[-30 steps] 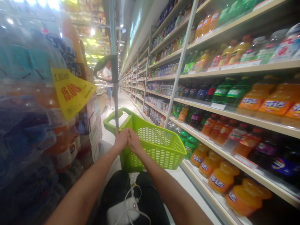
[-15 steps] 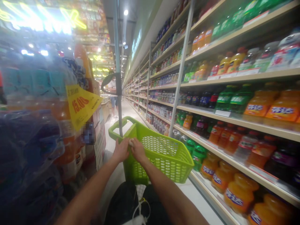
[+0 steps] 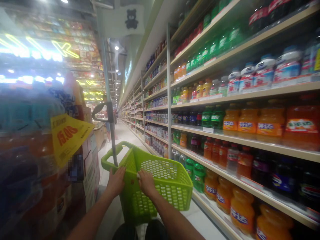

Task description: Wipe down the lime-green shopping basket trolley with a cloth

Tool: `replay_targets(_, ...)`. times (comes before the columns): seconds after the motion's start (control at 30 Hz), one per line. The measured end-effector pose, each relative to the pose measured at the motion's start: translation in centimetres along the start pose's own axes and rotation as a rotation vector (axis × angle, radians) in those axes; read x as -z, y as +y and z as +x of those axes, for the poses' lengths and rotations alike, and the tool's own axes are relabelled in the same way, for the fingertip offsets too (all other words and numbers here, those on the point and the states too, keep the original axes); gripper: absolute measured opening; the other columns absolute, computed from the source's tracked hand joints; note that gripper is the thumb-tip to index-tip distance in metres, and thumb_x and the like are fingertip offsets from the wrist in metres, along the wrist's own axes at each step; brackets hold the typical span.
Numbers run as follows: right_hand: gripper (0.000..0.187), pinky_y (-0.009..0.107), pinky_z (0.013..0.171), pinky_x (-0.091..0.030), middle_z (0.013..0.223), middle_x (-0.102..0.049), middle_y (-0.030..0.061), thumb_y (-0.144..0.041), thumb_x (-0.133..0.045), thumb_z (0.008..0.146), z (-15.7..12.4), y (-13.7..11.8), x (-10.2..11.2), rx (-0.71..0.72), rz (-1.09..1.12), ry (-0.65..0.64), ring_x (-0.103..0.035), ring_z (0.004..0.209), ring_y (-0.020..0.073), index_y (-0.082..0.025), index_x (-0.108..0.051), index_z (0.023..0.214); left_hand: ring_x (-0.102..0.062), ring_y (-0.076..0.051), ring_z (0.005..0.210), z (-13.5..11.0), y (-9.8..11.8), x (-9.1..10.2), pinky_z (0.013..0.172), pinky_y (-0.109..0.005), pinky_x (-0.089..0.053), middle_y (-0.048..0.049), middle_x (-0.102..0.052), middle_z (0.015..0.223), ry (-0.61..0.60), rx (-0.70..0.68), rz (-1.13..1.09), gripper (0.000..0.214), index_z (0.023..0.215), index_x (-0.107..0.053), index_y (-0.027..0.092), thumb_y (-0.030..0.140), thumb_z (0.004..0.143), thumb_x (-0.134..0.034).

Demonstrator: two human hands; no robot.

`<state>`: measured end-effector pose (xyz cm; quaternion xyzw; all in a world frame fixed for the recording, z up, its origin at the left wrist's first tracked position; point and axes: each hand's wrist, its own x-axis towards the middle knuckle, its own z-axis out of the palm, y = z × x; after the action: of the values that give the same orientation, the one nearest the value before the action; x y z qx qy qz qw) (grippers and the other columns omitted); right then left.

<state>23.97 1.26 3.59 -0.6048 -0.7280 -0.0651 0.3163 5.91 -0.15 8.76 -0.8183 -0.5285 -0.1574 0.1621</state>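
A lime-green plastic rolling shopping basket [image 3: 131,200] with slotted sides stands in front of my knees, and I see no goods in it. Its grey pull handle [image 3: 110,113] rises upright on the left, with a loop grip. My left hand [image 3: 116,181] is wrapped over the rim at the near left corner, by the foot of the pole. A short way to the right, my right hand [image 3: 146,182] grips the near rim, fingers curled over it. Something small and pale shows at its thumb; I cannot make out what.
Shelves of bottled drinks [image 3: 246,121] line the right side, with large orange soda bottles [image 3: 240,213] on the lowest one. To the left are stacked wrapped drinks and a yellow price sign [image 3: 68,136]. A pale-floored aisle [image 3: 122,128] runs ahead, with people far along it.
My hands have moved apart along the rim, the left one leftward. Basket and pole now sit lower and further left in view, and the view has turned toward the right shelves.
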Motion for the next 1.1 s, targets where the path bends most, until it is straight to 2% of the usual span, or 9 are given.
replay_targets(0.13, 0.044, 0.038, 0.094, -0.032, 0.131, -0.048, 0.0083, -0.014, -0.052, 0.069, -1.2, 2.3, 0.2, -0.059, -0.021, 0.002, -0.048, 0.113, 0.024, -0.022, -0.055, 0.113, -0.035, -0.023, 0.129, 0.2, 0.7, -0.2, 0.106, -0.058, -0.014, -0.0105, -0.045, 0.135, 0.009, 0.006, 0.04, 0.053, 0.122, -0.047, 0.018, 0.009, 0.07, -0.038)
replay_targets(0.27, 0.047, 0.038, 0.096, -0.031, 0.133, -0.047, 0.0072, -0.015, -0.052, 0.071, -1.0, 1.7, -0.3, 0.043, -0.023, -0.006, -0.045, 0.117, 0.0229, -0.026, -0.054, 0.117, -0.034, -0.024, 0.129, 0.2, 1.0, -0.4, 0.105, -0.059, -0.014, -0.0114, -0.045, 0.136, 0.013, 0.012, 0.082, 0.047, 0.117, -0.052, 0.017, 0.01, 0.073, -0.038)
replay_targets(0.37, 0.046, 0.041, 0.097, -0.03, 0.13, -0.05, 0.0064, -0.014, -0.05, 0.072, -1.5, 2.1, 0.0, 0.031, -0.039, -0.019, -0.045, 0.117, 0.0232, -0.028, -0.054, 0.116, -0.034, -0.023, 0.13, 0.0, 0.7, -0.3, 0.106, -0.06, -0.012, -0.0105, -0.043, 0.137, 0.003, 0.003, 0.081, 0.05, 0.118, -0.051, 0.018, 0.008, 0.072, -0.038)
replay_targets(0.6, 0.042, 0.041, 0.098, -0.027, 0.129, -0.05, 0.0074, -0.012, -0.046, 0.073, -5.6, 9.8, 3.0, -0.144, -0.121, 0.047, -0.045, 0.115, 0.023, -0.023, -0.057, 0.112, -0.034, -0.023, 0.13, -0.4, 0.3, -0.5, 0.105, -0.061, -0.013, -0.0098, -0.042, 0.138, 0.027, -0.024, 0.073, 0.05, 0.117, -0.052, 0.017, 0.007, 0.072, -0.036)
replay_targets(0.67, 0.042, 0.039, 0.098, -0.027, 0.13, -0.049, 0.0083, -0.011, -0.046, 0.073, -6.3, 10.9, 3.5, -0.193, -0.14, 0.067, -0.044, 0.117, 0.0227, -0.022, -0.057, 0.111, -0.034, -0.023, 0.13, -0.3, 0.6, -0.7, 0.105, -0.062, -0.013, -0.0098, -0.041, 0.138, 0.029, -0.021, 0.081, 0.048, 0.118, -0.052, 0.017, 0.009, 0.074, -0.035)
replay_targets(0.73, 0.041, 0.038, 0.098, -0.027, 0.131, -0.048, 0.0093, -0.012, -0.047, 0.074, -6.3, 10.6, 3.5, -0.177, -0.15, 0.076, -0.041, 0.119, 0.0225, -0.021, -0.056, 0.113, -0.033, -0.024, 0.13, -0.2, 0.8, -1.1, 0.104, -0.063, -0.012, -0.0109, -0.04, 0.139, 0.046, -0.023, 0.102, 0.047, 0.119, -0.051, 0.016, 0.01, 0.076, -0.034)
replay_targets(0.87, 0.046, 0.039, 0.101, -0.026, 0.134, -0.045, 0.0085, -0.013, -0.049, 0.076, -5.0, 8.7, 1.8, -0.026, -0.118, 0.043, -0.039, 0.121, 0.0219, -0.021, -0.051, 0.121, -0.032, -0.026, 0.13, 0.1, 0.9, -2.0, 0.104, -0.064, -0.008, -0.0132, -0.039, 0.139, 0.081, -0.021, 0.136, 0.047, 0.122, -0.049, 0.014, 0.013, 0.079, -0.03)
replay_targets(0.93, 0.047, 0.041, 0.101, -0.025, 0.136, -0.043, 0.0086, -0.012, -0.049, 0.076, -4.5, 8.5, 1.0, -0.028, -0.125, 0.04, -0.037, 0.121, 0.0231, -0.021, -0.05, 0.122, -0.03, -0.027, 0.131, 0.2, 0.7, -2.4, 0.104, -0.065, -0.006, -0.0136, -0.039, 0.139, 0.108, -0.042, 0.135, 0.049, 0.124, -0.048, 0.013, 0.014, 0.079, -0.028)
replay_targets(1.1, 0.045, 0.042, 0.102, -0.025, 0.137, -0.042, 0.0095, -0.01, -0.042, 0.082, -5.9, 11.3, 1.8, -0.088, -0.165, 0.072, -0.035, 0.124, 0.0222, -0.019, -0.046, 0.126, -0.032, -0.029, 0.129, 0.3, 0.2, -2.5, 0.102, -0.067, -0.001, -0.0147, -0.039, 0.139, 0.13, -0.092, 0.082, 0.051, 0.125, -0.046, 0.012, 0.016, 0.077, -0.029)
